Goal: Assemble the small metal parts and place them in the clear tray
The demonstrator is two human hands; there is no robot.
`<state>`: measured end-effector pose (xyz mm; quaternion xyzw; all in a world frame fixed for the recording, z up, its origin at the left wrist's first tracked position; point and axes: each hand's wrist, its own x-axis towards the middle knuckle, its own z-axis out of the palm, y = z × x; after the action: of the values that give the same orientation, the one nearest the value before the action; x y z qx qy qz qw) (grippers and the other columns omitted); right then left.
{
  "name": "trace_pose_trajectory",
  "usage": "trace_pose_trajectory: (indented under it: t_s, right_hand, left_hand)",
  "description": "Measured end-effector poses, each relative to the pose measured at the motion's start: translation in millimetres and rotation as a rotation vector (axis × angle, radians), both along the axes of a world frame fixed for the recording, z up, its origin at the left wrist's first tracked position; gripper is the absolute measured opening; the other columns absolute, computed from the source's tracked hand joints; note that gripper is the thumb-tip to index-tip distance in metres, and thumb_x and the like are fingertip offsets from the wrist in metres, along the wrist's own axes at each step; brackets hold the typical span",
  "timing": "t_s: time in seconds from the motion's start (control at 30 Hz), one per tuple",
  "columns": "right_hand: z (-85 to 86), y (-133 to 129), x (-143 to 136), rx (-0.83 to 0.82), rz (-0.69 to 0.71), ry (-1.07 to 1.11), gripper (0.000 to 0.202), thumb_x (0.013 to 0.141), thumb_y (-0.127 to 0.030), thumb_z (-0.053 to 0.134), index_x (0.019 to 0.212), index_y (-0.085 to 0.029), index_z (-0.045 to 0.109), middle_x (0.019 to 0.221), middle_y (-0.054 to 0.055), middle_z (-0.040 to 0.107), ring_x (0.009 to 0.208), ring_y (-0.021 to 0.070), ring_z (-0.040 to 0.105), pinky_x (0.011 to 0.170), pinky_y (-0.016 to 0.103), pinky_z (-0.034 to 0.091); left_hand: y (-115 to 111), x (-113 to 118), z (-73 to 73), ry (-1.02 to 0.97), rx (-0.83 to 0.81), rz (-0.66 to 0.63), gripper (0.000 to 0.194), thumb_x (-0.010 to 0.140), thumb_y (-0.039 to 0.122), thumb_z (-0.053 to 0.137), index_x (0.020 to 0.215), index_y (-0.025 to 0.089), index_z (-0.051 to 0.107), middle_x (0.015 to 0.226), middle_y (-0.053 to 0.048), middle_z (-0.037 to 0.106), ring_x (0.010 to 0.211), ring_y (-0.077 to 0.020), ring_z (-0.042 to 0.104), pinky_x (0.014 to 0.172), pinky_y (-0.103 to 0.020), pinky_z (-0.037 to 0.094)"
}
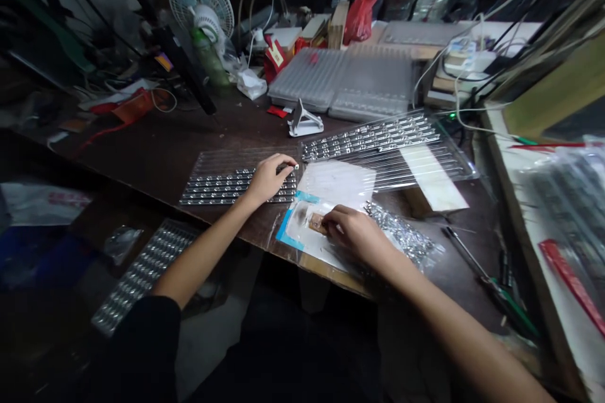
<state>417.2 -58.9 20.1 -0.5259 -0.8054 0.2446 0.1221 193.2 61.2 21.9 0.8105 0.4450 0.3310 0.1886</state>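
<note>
My left hand (268, 179) is over a clear ribbed tray (222, 158) whose near slots hold several dark, shiny slim rods (212, 192). Its thumb and forefinger are pinched together, with a tiny pale spot at the tips that is too small to name. My right hand (354, 232) has its fingers closed at a small brown block (317, 222) on a white sheet edged with blue tape (289, 239). Whatever those fingers grip is hidden. Just beyond the right wrist lies a clear bag of small shiny metal parts (401, 230).
Another clear tray of rods (373, 137) lies behind, beside a white-topped block (432, 179). At the right is a green-handled screwdriver (491, 286). Clear plastic cases (307, 79), a white stand (305, 123) and a fan (201, 3) stand farther back. A filled tray (142, 274) sits below the table edge.
</note>
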Motion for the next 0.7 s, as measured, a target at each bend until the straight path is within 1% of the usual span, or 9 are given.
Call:
trace_pose_trajectory:
  t_s: [0.03, 0.1, 0.2, 0.27, 0.33, 0.43, 0.5, 0.57, 0.7]
  right_hand:
    - [-0.1, 0, -1, 0.002, -0.004, -0.021, 0.025, 0.090, -0.011, 0.049, 0.097, -0.015, 0.072, 0.096, 0.009, 0.070, 0.084, 0.0199, 0.067, 0.074, 0.026, 0.047]
    - [-0.2, 0, -1, 0.001, -0.009, -0.008, 0.026, 0.091, -0.011, 0.048, 0.099, -0.015, 0.072, 0.098, 0.010, 0.070, 0.086, 0.0194, 0.067, 0.076, 0.026, 0.047]
    - [0.6, 0, 0, -0.001, -0.008, 0.042, 0.025, 0.090, -0.011, 0.049, 0.103, -0.015, 0.071, 0.101, 0.008, 0.070, 0.088, 0.0176, 0.066, 0.078, 0.024, 0.047]
    - [2.0, 0, 0, 0.011, 0.003, 0.006, 0.024, 0.091, -0.013, 0.050, 0.103, -0.016, 0.071, 0.100, 0.009, 0.070, 0.088, 0.0179, 0.066, 0.076, 0.025, 0.046]
    - [4.1, -2, -1, 0.026, 0.026, -0.049, 0.023, 0.093, -0.015, 0.049, 0.103, -0.016, 0.070, 0.099, 0.009, 0.069, 0.088, 0.0185, 0.065, 0.073, 0.025, 0.045]
    - [7.6, -4, -3, 0.032, 0.049, -0.090, 0.023, 0.095, -0.017, 0.049, 0.103, -0.016, 0.070, 0.100, 0.009, 0.068, 0.087, 0.0182, 0.064, 0.070, 0.025, 0.043]
    - [9.5, -5, -4, 0.040, 0.058, -0.121, 0.022, 0.097, -0.018, 0.049, 0.104, -0.016, 0.069, 0.101, 0.009, 0.068, 0.089, 0.0185, 0.064, 0.069, 0.025, 0.043]
    - [10.9, -6, -5, 0.064, 0.084, -0.176, 0.022, 0.098, -0.018, 0.048, 0.105, -0.016, 0.069, 0.102, 0.009, 0.067, 0.091, 0.0194, 0.063, 0.070, 0.026, 0.043]
    - [13.1, -9, -10, 0.122, 0.149, -0.276, 0.025, 0.099, -0.013, 0.044, 0.113, -0.015, 0.065, 0.103, 0.011, 0.065, 0.093, 0.0215, 0.061, 0.071, 0.028, 0.046]
  left_hand:
    - [11, -4, -1.6, 0.037, -0.008, -0.022, 0.012, 0.089, 0.018, 0.057, 0.092, 0.020, 0.068, 0.098, -0.005, 0.073, 0.095, -0.0197, 0.066, 0.089, -0.031, 0.050]
    - [23, -12, -6.4, 0.095, -0.015, -0.036, 0.014, 0.088, 0.019, 0.056, 0.091, 0.020, 0.069, 0.096, -0.005, 0.073, 0.092, -0.0196, 0.066, 0.086, -0.031, 0.050]
    - [28, -25, -12.0, 0.128, 0.008, 0.013, 0.015, 0.088, 0.020, 0.056, 0.093, 0.020, 0.070, 0.097, -0.006, 0.073, 0.090, -0.0203, 0.066, 0.086, -0.031, 0.049]
    - [28, -29, -12.5, 0.130, 0.023, 0.050, 0.015, 0.088, 0.022, 0.057, 0.094, 0.020, 0.070, 0.098, -0.006, 0.074, 0.090, -0.0207, 0.067, 0.086, -0.032, 0.049]
    - [28, -26, -11.3, 0.126, 0.022, 0.060, 0.015, 0.088, 0.022, 0.058, 0.095, 0.021, 0.071, 0.098, -0.005, 0.075, 0.089, -0.0205, 0.067, 0.086, -0.031, 0.049]
    - [30, -13, -9.7, 0.155, 0.006, 0.020, 0.014, 0.087, 0.023, 0.060, 0.095, 0.021, 0.071, 0.095, -0.004, 0.076, 0.087, -0.0204, 0.068, 0.083, -0.031, 0.049]
    - [32, -5, -9.8, 0.226, 0.019, 0.007, 0.012, 0.086, 0.025, 0.061, 0.093, 0.022, 0.072, 0.094, -0.004, 0.076, 0.088, -0.0214, 0.068, 0.086, -0.033, 0.048]
    - [34, -1, -10.1, 0.318, 0.035, 0.027, 0.012, 0.086, 0.026, 0.062, 0.090, 0.022, 0.072, 0.094, -0.004, 0.076, 0.090, -0.0229, 0.067, 0.090, -0.036, 0.047]
    - [38, -7, -6.0, 0.493, 0.013, 0.072, 0.016, 0.087, 0.028, 0.058, 0.085, 0.022, 0.072, 0.100, -0.005, 0.075, 0.098, -0.0254, 0.065, 0.093, -0.038, 0.046]
